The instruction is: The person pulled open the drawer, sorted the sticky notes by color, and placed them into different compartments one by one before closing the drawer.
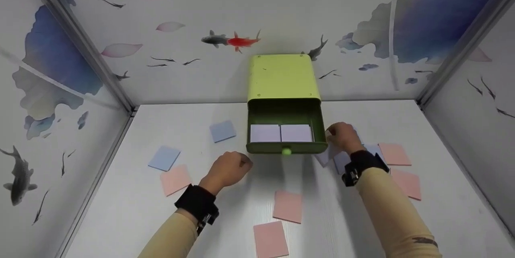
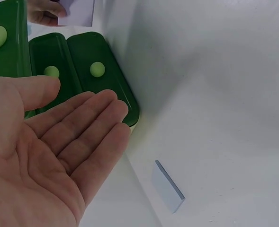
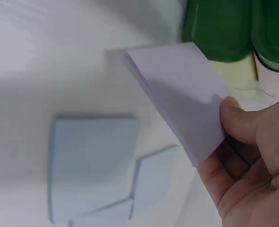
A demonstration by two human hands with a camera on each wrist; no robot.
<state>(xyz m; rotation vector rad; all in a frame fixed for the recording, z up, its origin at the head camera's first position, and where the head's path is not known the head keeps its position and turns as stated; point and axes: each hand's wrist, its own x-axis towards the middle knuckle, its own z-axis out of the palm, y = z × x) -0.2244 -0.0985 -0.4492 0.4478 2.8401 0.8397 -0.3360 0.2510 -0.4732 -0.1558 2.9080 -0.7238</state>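
Note:
My right hand (image 1: 345, 136) pinches a purple sticky note pad (image 3: 177, 99) between thumb and fingers, just right of the pulled-out drawer (image 1: 257, 148). That drawer is the top one of a green drawer box (image 1: 283, 77). Two purple pads (image 1: 264, 133) lie side by side in it. Left of the drawer front, my left hand (image 1: 227, 169) hovers with nothing in it. Its palm and loosely bent fingers show in the left wrist view. Below my right hand lie several blue pads (image 3: 94, 165), partly hidden in the head view.
Pink pads lie at the right (image 1: 395, 154), at the front (image 1: 270, 240) and at the left (image 1: 175, 180). Two blue pads (image 1: 222, 131) rest on the left of the white table (image 1: 225, 226). Two lower drawers (image 2: 97, 69) are closed. Printed walls enclose the table's back and sides.

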